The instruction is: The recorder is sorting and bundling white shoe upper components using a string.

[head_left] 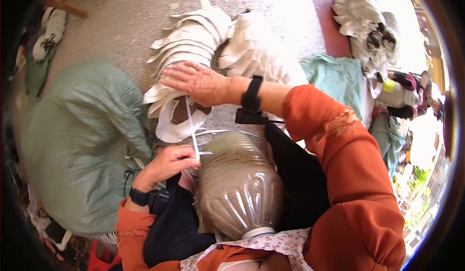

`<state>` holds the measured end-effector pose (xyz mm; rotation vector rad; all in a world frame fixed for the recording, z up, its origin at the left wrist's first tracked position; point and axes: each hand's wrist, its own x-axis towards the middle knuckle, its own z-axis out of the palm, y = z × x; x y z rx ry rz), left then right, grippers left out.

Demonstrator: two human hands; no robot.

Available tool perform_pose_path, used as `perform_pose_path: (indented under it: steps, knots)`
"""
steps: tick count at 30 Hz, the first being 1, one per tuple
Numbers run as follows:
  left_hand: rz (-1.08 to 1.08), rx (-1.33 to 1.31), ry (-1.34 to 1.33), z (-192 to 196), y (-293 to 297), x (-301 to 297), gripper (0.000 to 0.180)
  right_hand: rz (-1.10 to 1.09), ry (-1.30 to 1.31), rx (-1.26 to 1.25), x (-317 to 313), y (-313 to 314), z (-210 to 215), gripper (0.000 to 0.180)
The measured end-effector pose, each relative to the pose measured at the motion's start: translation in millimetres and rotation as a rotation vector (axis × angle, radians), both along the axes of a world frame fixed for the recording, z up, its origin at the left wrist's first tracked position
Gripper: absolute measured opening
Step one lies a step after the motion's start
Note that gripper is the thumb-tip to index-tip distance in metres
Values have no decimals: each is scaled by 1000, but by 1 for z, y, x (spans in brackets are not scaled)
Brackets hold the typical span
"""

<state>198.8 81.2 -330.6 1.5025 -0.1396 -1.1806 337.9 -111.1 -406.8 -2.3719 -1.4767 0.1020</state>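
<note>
Prob. mid-tying: my L hand (170,164) pinches the white strap (192,128), R hand (202,83) spread flat on the cream stack (186,43), on floor (123,26) ahead. Next prob. needs strap pulled taut w/ stack steadied.

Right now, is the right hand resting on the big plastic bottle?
No, the right hand lies open over the stack of white layered pieces, beyond the bottle.

The big jug (240,188) was clear plastic, v. glossy & ribbed; the green sack (82,145), woven plastic w/ dull sheen. From my spot, the white strip (191,121) looked smooth, the stacked white pieces (193,41) matt, the floor (121,29) rough.
</note>
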Motion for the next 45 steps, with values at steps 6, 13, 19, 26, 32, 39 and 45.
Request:
perform_pose_path:
  steps: [6,13,19,26,32,39,45]
  knots:
    - [166,93,-408,-15,14,-10,10,-699,963,173,-6,-196,86,29]
    - [97,114,-413,-1,8,5,19,-1334,1298,-1,-137,-342,45,17]
    - [-36,134,-442,10,-15,26,17,-1158,1020,312,-145,-307,-12,30]
    - [156,52,-308,-6,-5,21,19,-991,573,-255,-115,-294,-46,16]
    - [177,44,-331,-13,6,16,20,-1111,1100,308,-97,-256,-21,21]
    - [302,120,-97,3,6,15,23,-1109,1739,365,-83,-255,38,21]
    - [385,61,-132,-1,13,21,28,-987,1818,901,-116,-270,34,19]
